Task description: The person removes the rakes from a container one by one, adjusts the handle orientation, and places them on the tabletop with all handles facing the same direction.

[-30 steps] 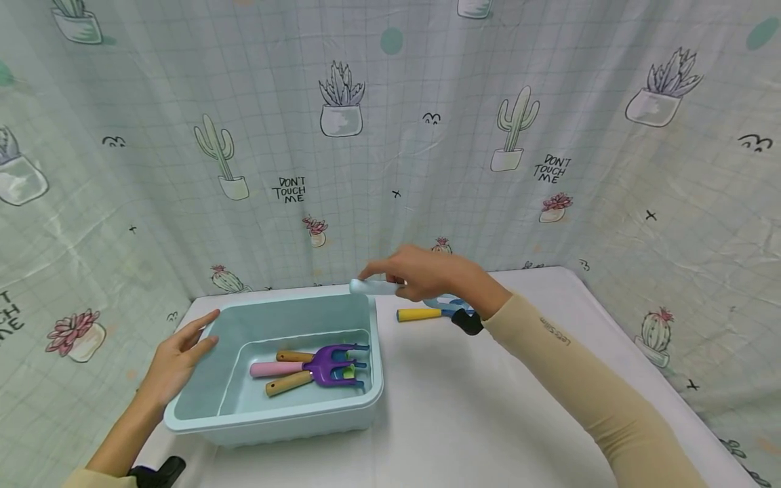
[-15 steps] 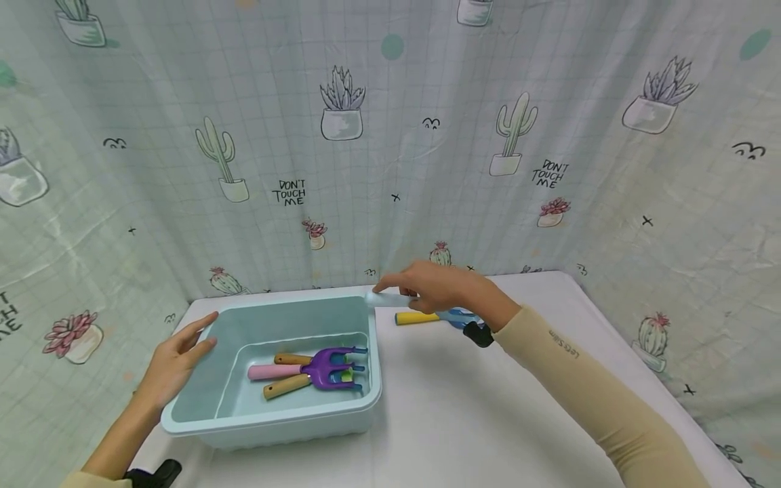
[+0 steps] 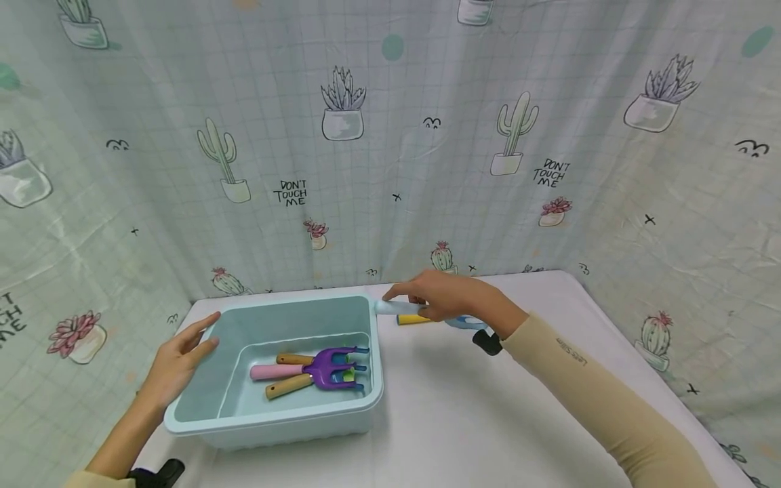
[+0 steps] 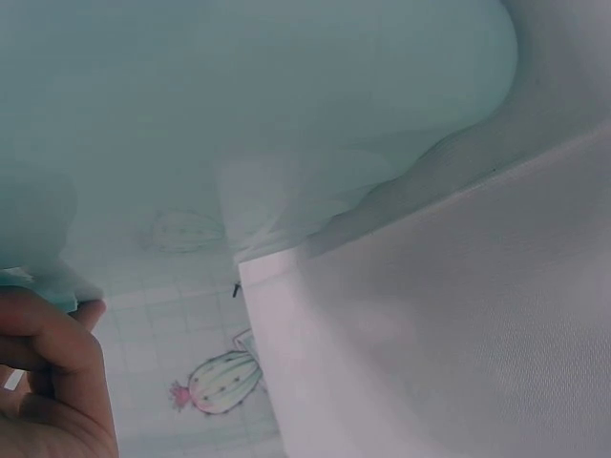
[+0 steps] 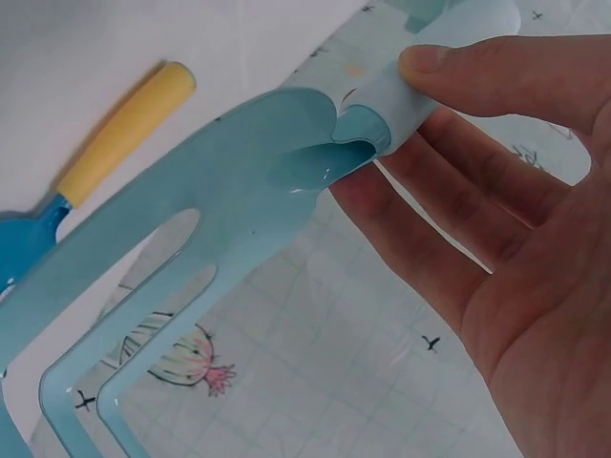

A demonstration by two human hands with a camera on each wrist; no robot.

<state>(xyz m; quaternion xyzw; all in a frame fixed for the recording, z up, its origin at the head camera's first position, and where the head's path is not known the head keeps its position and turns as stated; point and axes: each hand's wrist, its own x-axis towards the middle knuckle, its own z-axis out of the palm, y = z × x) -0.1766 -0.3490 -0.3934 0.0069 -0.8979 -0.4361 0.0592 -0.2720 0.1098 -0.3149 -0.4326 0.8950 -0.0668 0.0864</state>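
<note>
In the head view, my right hand (image 3: 451,295) holds a light blue hand fork by its pale handle (image 3: 396,308), just off the right rim of a light blue plastic bin (image 3: 287,432). The right wrist view shows the hand fork (image 5: 258,157) close up, with thumb and fingers pinching the handle and the tines pointing away. My left hand (image 3: 173,362) grips the bin's left rim; its fingers (image 4: 72,358) curl at the edge in the left wrist view. Inside the bin lies a purple hand fork (image 3: 323,371) with a pink handle, over two wooden-handled tools (image 3: 289,386) whose heads are mostly covered.
On the white table (image 3: 464,407), a blue tool with a yellow handle (image 5: 124,129) lies right of the bin, partly hidden by my right hand in the head view. A cactus-print curtain (image 3: 396,156) closes off the back and sides.
My right hand has moved right and slightly down with the light blue hand fork, from over the bin's rim to beside it. The left hand and the bin stay put.
</note>
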